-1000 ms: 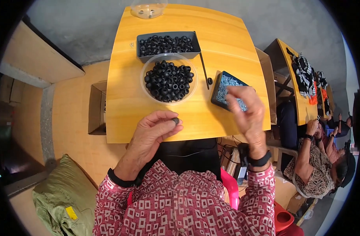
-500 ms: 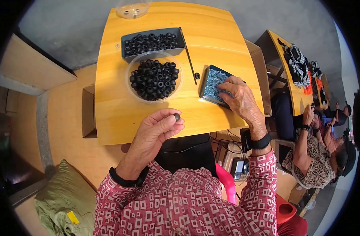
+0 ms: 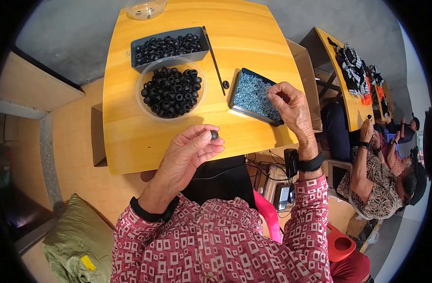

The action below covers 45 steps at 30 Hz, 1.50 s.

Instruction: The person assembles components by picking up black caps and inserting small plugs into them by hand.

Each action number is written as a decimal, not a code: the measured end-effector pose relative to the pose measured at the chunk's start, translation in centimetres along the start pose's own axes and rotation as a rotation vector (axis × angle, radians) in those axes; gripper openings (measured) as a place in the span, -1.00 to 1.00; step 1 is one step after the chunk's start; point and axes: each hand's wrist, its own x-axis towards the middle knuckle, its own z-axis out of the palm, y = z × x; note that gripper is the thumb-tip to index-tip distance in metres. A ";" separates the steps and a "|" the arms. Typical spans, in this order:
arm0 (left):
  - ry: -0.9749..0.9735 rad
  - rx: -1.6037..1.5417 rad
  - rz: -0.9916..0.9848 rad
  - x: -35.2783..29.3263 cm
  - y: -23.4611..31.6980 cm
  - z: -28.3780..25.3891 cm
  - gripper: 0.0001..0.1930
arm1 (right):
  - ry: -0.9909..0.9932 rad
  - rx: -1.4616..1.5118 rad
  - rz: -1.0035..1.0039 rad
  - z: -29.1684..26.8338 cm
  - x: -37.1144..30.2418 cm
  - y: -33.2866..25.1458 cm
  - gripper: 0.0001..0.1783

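Note:
Between the thumb and fingers of my left hand (image 3: 183, 150) is a small black round piece (image 3: 214, 135), held just above the table's near edge. My right hand (image 3: 291, 107) is pinched over the right side of a dark shallow tray (image 3: 252, 115) filled with tiny clear-blue beads (image 3: 251, 92). Anything between those fingertips is too small to make out. Left of the tray stands a clear round tub (image 3: 139, 92) heaped with black hollow round pieces (image 3: 171, 94). Behind it, a grey rectangular bin (image 3: 198, 56) holds more black pieces.
A thin black rod (image 3: 214, 61) lies on the yellow table (image 3: 244, 42), with a small black part (image 3: 226, 85) near its end. Another clear tub (image 3: 147, 10) sits at the far left corner. To the right, a person (image 3: 376, 188) works at another table (image 3: 341, 89).
My right hand has lifted out of the blue beads toward the tray's right side, its fingers pinched. My left hand keeps the black piece. The whole view has shifted slightly.

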 end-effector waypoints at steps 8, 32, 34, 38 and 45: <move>-0.005 -0.002 -0.040 0.8 -0.3 0.9 -0.75 | 0.039 0.278 0.079 0.3 -0.3 1.4 -0.86; -0.042 -0.161 -0.065 3.1 -2.2 3.2 -0.74 | 0.132 0.520 -0.097 2.7 -6.1 -5.0 -0.80; -0.055 -0.165 -0.049 3.1 -2.4 3.1 -0.75 | 0.130 0.502 -0.142 3.3 -6.5 -5.5 -0.80; -0.008 -0.167 0.007 2.9 -2.7 3.1 -0.78 | 0.150 0.390 -0.219 3.6 -6.9 -6.4 -0.77; 0.005 -0.024 0.198 2.4 -2.7 3.1 -0.83 | 0.195 0.245 -0.267 4.4 -7.5 -6.8 -0.78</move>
